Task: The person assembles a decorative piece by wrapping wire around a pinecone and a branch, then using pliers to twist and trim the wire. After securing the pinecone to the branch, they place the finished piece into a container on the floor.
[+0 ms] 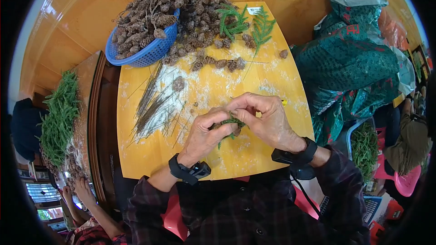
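Over the front half of the yellow table (272, 154), my two hands meet around a small bundle of green sprig (233, 121) with brown pine cone pieces (236, 131) in it. My left hand (206, 131) grips the bundle from the left, thumb toward me. The fingers of my right hand (268, 118) pinch at its upper side; whether they hold a wire or a sprig end is hidden. To the left of my hands lies a fan of thin dark stems or wires (156, 104) on white powder. One loose pine cone (179, 84) sits beside them.
A blue basket (154, 50) heaped with pine cones (145, 18) stands far left, with more cones beside it. Behind lie a green sprig ring (231, 21) and a flat frond (262, 28). Dark green bags (349, 72) stand right. Another person's hands (83, 195) work at a left-hand table.
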Available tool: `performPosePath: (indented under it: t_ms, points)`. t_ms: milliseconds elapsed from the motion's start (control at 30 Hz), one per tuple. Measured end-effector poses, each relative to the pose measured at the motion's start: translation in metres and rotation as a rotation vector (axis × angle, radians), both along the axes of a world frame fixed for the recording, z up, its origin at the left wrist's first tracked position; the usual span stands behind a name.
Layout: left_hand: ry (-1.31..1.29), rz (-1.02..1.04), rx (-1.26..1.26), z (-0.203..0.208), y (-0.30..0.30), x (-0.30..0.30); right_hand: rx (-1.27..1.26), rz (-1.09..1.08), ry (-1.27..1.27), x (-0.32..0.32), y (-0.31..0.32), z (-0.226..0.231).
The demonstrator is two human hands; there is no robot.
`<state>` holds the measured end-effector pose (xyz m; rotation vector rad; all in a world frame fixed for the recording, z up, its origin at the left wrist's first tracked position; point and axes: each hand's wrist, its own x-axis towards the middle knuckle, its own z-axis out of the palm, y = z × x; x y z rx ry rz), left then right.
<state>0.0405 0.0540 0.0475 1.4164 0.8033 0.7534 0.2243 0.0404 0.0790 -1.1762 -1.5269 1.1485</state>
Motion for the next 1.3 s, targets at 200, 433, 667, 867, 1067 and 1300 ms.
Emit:
performPosePath:
  t_ms: [200, 433, 667, 867, 1067, 1300]
  points:
    - [-0.042, -0.083, -0.009, 0.006, 0.006, -0.007, -0.110, 0.138, 0.119, 0.017, 0.011, -0.005]
    - [-0.006, -0.191, -0.060, 0.007, 0.008, -0.009, -0.117, 0.358, -0.087, 0.027, 0.013, 0.005]
    - [0.034, -0.173, -0.044, 0.004, 0.006, -0.007, -0.190, 0.273, -0.055, 0.019, 0.009, -0.007]
    - [0.082, -0.059, -0.033, 0.012, 0.000, -0.003, -0.148, 0.157, -0.071, 0.011, 0.004, -0.007]
    - [-0.015, 0.008, -0.093, 0.003, 0.000, -0.001, 0.049, 0.040, -0.142, 0.004, 0.001, -0.009]
    - [-0.146, -0.030, -0.273, 0.014, -0.001, 0.000, 0.007, 0.082, -0.044, 0.006, 0.003, -0.007]
